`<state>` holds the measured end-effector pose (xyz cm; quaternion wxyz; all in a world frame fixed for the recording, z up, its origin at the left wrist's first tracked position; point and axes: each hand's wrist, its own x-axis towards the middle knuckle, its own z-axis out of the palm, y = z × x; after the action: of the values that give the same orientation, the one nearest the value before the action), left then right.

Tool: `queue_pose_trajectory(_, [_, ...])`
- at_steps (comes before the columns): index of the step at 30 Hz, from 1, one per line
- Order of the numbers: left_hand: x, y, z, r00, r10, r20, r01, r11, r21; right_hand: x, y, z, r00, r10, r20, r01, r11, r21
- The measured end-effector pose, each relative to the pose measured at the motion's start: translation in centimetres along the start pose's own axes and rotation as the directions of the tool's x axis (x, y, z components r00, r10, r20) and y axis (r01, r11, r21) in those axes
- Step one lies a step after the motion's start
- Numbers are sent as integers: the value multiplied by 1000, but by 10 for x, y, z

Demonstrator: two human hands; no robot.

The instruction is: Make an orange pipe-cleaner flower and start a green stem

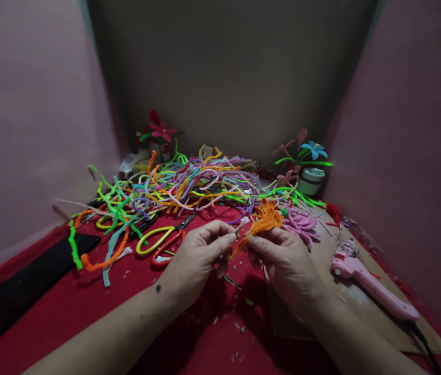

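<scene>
My left hand (205,255) is closed in a pinch on a thin dark green stem, whose tip carries a small cluster of whitish stamens (244,221). Close beside it, my right hand (283,260) pinches the narrow lower end of an orange pipe-cleaner flower (266,216); its looped petals point up and away from me. The stamen tip is just left of the orange petals. Both hands are raised over the red tabletop (212,344), and their fingertips are nearly together.
Scissors (156,240) with yellow and red handles lie left of my hands. Behind is a heap of colourful pipe cleaners (200,182). A pink glue gun (372,281) rests on a brown board (419,333) at right; pink loops (301,224) lie nearer. A black slab (28,286) is at left.
</scene>
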<state>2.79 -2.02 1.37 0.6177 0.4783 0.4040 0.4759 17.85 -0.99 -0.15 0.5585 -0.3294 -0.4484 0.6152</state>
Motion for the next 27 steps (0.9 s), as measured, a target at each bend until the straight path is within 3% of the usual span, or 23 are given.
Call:
queue_pose_trajectory(11, [-1,-2,1,1000,6,-12,-6,999,44,-3,0,5,1000,10,12,-10,999,31])
queue_pose_trajectory(27, [1,-4,1,1000,7,8,-7,999,42,-5,4,3,999,-49,-12,48,994,-95])
